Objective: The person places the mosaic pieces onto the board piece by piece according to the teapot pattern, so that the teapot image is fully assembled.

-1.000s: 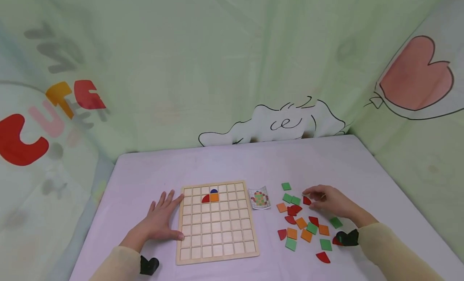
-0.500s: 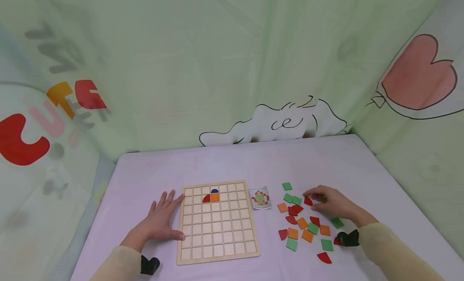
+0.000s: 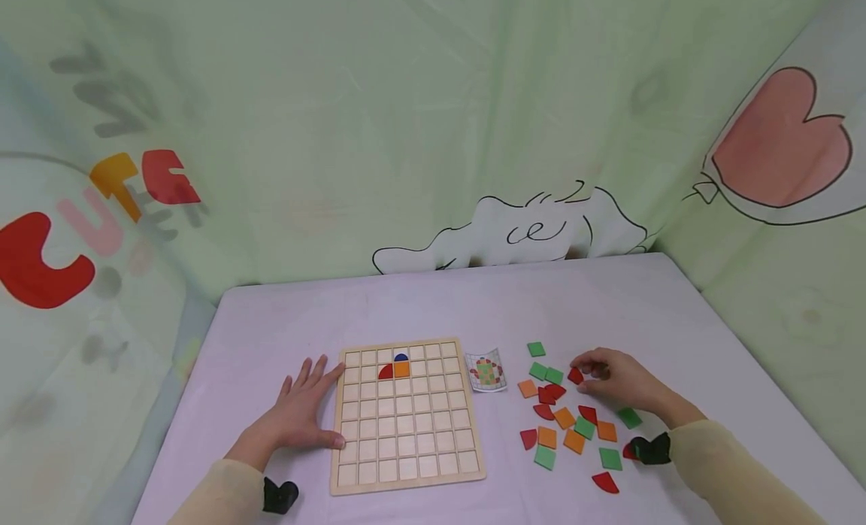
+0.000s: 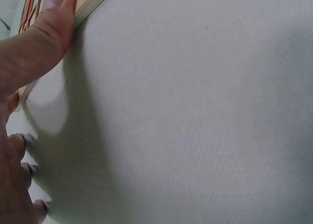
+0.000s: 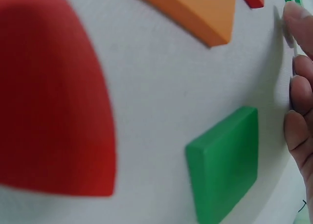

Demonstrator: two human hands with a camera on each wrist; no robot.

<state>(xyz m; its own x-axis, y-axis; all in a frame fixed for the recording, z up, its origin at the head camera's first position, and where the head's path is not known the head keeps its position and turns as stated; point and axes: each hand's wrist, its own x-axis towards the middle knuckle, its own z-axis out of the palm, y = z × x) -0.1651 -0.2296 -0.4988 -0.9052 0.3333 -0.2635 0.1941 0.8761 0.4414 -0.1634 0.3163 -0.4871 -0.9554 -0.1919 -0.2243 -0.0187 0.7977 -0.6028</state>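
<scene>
In the head view a wooden grid board (image 3: 376,427) lies on the table, bearing a blue half-round tile (image 3: 401,357), an orange square tile (image 3: 402,369) and a red quarter-circle tile (image 3: 386,371). My left hand (image 3: 301,412) rests at the board's left edge, fingers spread and thumb on the frame; its thumb (image 4: 46,38) touches the rim in the left wrist view. Amid the loose tiles, my right hand (image 3: 622,378) pinches another red quarter-circle tile (image 3: 575,376) between curled fingers and thumb. That held tile is hidden in the right wrist view, where fingertips (image 5: 299,92) show.
A small pattern card (image 3: 485,370) lies right of the board. Loose red, green and orange tiles scatter beyond it, among them a green square tile (image 3: 610,458) and a red tile (image 3: 605,482). One red tile (image 3: 631,451) is partly covered by the right wrist's black camera (image 3: 652,448).
My right fingers have drawn closer together and shifted slightly right, and the red tile at their tips has turned. The left hand and the board stay put.
</scene>
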